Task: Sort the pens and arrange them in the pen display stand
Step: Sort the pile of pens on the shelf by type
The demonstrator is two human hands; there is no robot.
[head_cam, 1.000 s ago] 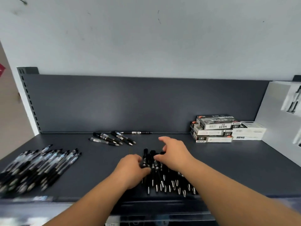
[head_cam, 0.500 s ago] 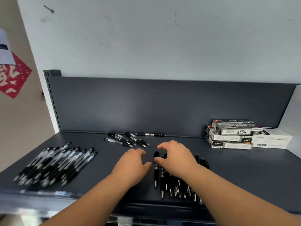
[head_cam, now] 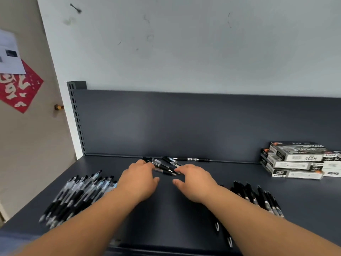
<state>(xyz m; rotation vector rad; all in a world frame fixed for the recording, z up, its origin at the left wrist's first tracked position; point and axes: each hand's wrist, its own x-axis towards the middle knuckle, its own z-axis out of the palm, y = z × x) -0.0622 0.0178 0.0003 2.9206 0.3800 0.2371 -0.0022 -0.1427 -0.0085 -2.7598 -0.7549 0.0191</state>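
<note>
On a dark grey shelf (head_cam: 166,215) lie three groups of pens. A small cluster of black and clear pens (head_cam: 164,166) sits near the back wall, with one slim black pen (head_cam: 193,159) behind it. My left hand (head_cam: 140,179) and my right hand (head_cam: 193,180) reach over the shelf to that cluster, fingers extended and touching its near ends, thumbs turned inward. A big pile of clear-barrelled pens (head_cam: 77,194) lies at the left. A pile of all-black pens (head_cam: 258,198) lies at the right, partly hidden by my right forearm. No pen display stand is in view.
A stack of pen boxes (head_cam: 295,159) stands at the back right against the shelf's dark back panel (head_cam: 184,124). A slotted upright post (head_cam: 76,117) marks the left end. The shelf's front edge runs along the bottom.
Both hands left the black pen pile and moved forward to the small cluster at the back. The view has swung to the left.
</note>
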